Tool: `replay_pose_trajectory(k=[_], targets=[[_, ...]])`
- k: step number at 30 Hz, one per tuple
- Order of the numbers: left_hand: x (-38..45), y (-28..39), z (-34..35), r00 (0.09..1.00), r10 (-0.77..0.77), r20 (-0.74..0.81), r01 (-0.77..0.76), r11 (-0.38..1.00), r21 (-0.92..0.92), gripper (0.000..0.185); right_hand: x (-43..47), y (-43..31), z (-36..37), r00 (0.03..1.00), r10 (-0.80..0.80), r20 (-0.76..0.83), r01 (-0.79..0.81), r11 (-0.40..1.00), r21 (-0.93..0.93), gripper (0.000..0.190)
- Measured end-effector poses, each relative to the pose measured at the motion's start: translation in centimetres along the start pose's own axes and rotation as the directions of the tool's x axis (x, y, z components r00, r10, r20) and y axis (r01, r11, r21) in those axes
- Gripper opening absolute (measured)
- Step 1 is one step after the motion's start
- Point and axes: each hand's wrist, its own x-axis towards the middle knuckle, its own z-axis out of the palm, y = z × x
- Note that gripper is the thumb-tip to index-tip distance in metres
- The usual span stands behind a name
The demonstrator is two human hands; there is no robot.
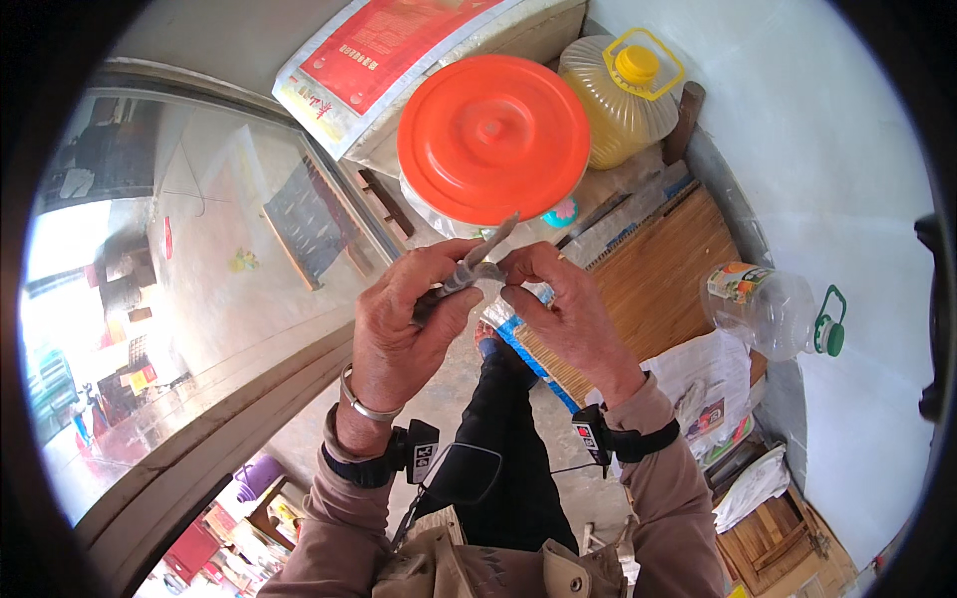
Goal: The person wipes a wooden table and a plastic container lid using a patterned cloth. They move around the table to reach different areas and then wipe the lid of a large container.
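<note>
My left hand [415,314] grips a dark, worn tool with a tapering, knife-like blade [493,239] that points up and to the right, towards the red lid. Its rear part lies under my left fingers. My right hand [561,306] pinches the edge of a thin, crumpled greyish piece [487,275], perhaps plastic film, beside the tool. The fingertips of both hands are close together, and the exact material between them is hard to make out.
Ahead stands a container with a red plastic lid [493,138], beside a large bottle of yellow liquid [617,112]. To the right are a bamboo mat [658,261], an empty plastic bottle [762,310] and a white bag [710,389]. A glass-paned frame [224,217] borders the left.
</note>
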Motion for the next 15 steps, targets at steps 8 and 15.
replay_pose_trajectory(k=[8, 15], targets=[[-0.7, 0.3, 0.1, 0.998, 0.065, 0.022, -0.066, 0.997, 0.045, 0.021, -0.1, 0.6, 1.2, 0.97, -0.226, -0.091, 0.208, 0.962, -0.175, 0.029], [-0.6, 0.1, -0.2, 0.998, 0.067, 0.009, -0.067, 0.974, 0.215, 0.025, -0.8, 1.7, -0.5, 0.973, -0.202, -0.114, 0.17, 0.956, -0.24, 0.021]])
